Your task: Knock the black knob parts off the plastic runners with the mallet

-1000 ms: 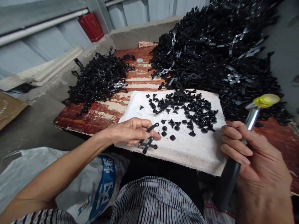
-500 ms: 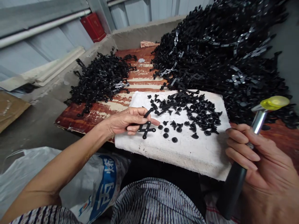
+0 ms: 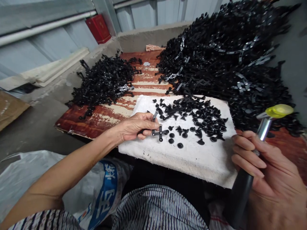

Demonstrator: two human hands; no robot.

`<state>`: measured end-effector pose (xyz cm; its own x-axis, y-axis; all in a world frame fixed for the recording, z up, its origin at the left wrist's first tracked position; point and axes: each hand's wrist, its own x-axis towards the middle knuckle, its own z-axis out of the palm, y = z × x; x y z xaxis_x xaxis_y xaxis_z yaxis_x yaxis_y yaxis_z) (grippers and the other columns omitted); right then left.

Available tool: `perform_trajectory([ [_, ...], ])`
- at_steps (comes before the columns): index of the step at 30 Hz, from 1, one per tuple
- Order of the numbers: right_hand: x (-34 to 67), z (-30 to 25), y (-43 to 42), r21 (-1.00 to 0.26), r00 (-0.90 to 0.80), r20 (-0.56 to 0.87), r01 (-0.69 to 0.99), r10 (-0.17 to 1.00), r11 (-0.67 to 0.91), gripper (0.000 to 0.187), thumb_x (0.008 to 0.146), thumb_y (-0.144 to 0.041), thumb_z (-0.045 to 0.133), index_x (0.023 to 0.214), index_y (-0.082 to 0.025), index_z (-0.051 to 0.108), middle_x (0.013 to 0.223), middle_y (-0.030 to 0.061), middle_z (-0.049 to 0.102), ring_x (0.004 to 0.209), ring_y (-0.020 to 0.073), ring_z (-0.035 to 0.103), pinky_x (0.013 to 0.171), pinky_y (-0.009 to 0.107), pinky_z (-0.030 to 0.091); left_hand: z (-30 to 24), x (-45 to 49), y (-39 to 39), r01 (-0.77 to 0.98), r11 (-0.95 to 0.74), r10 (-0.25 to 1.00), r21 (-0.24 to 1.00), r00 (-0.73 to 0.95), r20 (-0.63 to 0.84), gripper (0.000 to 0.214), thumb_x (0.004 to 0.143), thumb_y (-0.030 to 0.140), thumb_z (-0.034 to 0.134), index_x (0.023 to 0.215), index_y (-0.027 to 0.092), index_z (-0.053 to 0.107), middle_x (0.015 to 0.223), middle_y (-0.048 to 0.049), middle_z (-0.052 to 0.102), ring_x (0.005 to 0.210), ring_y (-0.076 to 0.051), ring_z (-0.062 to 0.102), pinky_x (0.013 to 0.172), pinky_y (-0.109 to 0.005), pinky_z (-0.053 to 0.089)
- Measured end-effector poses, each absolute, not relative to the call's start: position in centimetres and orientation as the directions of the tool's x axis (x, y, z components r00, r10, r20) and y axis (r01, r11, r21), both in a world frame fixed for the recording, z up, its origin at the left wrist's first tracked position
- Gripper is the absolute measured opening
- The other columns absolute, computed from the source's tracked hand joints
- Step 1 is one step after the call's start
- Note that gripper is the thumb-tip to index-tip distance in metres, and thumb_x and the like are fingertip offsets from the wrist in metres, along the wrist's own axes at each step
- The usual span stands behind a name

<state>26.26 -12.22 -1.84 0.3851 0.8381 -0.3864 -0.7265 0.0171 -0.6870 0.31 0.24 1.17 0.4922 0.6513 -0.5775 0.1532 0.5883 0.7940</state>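
Observation:
My left hand [image 3: 137, 125] pinches a black folding linkage [image 3: 160, 132] made of short riveted bars, holding it over the left part of a white cloth pad [image 3: 192, 163]. Part of the linkage is hidden in the fingers. My right hand [image 3: 266, 169] is wrapped around a hammer [image 3: 262, 129] with a black grip, a shiny metal shaft and a yellow translucent face on its head. The hammer is raised at the pad's right edge. Small black round pieces with stems [image 3: 201, 141] lie scattered on the pad, with several dark bars [image 3: 175, 110] among them.
A large heap of black linkages [image 3: 216, 54] rises behind the pad to the right. A smaller heap [image 3: 103, 83] sits on the worn red-brown board [image 3: 96, 119] at left. A red box [image 3: 98, 28] stands by the wall. A white plastic bag [image 3: 57, 179] is below left.
My left hand has moved a little to the right with the linkage, which has turned and folded slightly. My right hand still grips the hammer, now slightly lower in view.

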Motion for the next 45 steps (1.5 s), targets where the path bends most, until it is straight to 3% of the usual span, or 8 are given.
perform_trajectory([
  [3,26.3,-1.9,-12.3,-0.691,0.373,-0.376,-0.723,0.848,0.011,0.018,0.059,-0.011,0.072,0.073,-0.014,0.063,0.061,-0.0061,0.042,0.039,-0.0014,0.015,0.024,0.004,0.026,1.0,0.4,0.1,0.161,0.579,0.660,0.799,0.484,-0.575,0.026,0.067,0.010,0.078,0.077,0.013,0.055,0.067,-0.0009,0.061,0.037,0.001,0.038,0.032,-0.012,0.018],
  [8,26.3,-2.1,-12.2,-0.709,0.382,-0.365,-0.705,0.849,0.012,0.016,0.060,-0.011,0.072,0.073,-0.014,0.063,0.063,-0.0058,0.040,0.040,-0.0010,0.013,0.024,0.004,0.025,0.7,0.2,-0.2,0.153,0.564,0.693,0.812,0.448,-0.566,0.035,0.064,0.006,0.080,0.081,0.017,0.051,0.052,0.0062,0.054,0.032,0.002,0.030,0.033,-0.012,0.016],
  [13,26.4,-2.1,-12.3,-0.718,0.391,-0.357,-0.696,0.849,0.018,0.015,0.060,-0.010,0.072,0.073,-0.013,0.063,0.063,-0.0056,0.039,0.041,-0.0006,0.011,0.024,0.004,0.025,0.5,0.1,-0.4,0.146,0.572,0.682,0.807,0.462,-0.566,0.031,0.067,0.013,0.080,0.080,0.016,0.051,0.066,-0.0077,0.070,0.032,0.003,0.029,0.033,-0.012,0.017],
  [18,26.2,-1.9,-12.2,-0.704,0.404,-0.379,-0.709,0.833,0.024,0.016,0.059,-0.009,0.071,0.072,-0.013,0.063,0.063,-0.0056,0.040,0.042,-0.0007,0.009,0.024,0.003,0.025,0.4,0.2,-0.4,0.131,0.615,0.635,0.778,0.503,-0.586,0.024,0.067,0.018,0.082,0.070,0.011,0.059,0.062,-0.0073,0.067,0.032,0.001,0.036,0.031,-0.012,0.017],
  [29,26.0,-1.8,-12.0,-0.695,0.412,-0.395,-0.719,0.821,0.027,0.014,0.059,-0.008,0.069,0.071,-0.012,0.063,0.063,-0.0060,0.039,0.041,-0.0004,0.010,0.023,0.004,0.025,0.2,0.6,-0.4,0.156,0.631,0.670,0.760,0.385,-0.635,0.018,0.074,0.008,0.073,0.064,0.010,0.059,0.057,-0.0092,0.068,0.027,0.001,0.031,0.028,-0.012,0.015],
  [37,26.4,-2.2,-12.4,-0.753,0.386,-0.298,-0.657,0.873,0.033,0.009,0.065,-0.010,0.069,0.073,-0.013,0.064,0.066,-0.0050,0.035,0.043,0.0016,0.007,0.024,0.005,0.025,0.1,0.6,-0.3,0.155,0.635,0.662,0.757,0.397,-0.636,0.018,0.074,0.007,0.073,0.062,0.009,0.060,0.055,-0.0087,0.067,0.027,0.002,0.030,0.027,-0.011,0.015],
  [45,26.1,-1.8,-12.1,-0.724,0.417,-0.379,-0.690,0.826,0.016,0.011,0.062,-0.009,0.066,0.071,-0.013,0.062,0.063,-0.0057,0.038,0.043,0.0005,0.007,0.024,0.003,0.023,0.3,0.9,-0.2,0.177,0.641,0.659,0.747,0.373,-0.653,0.021,0.080,0.003,0.064,0.060,0.008,0.060,0.056,-0.0106,0.068,0.025,0.001,0.031,0.026,-0.011,0.016],
])
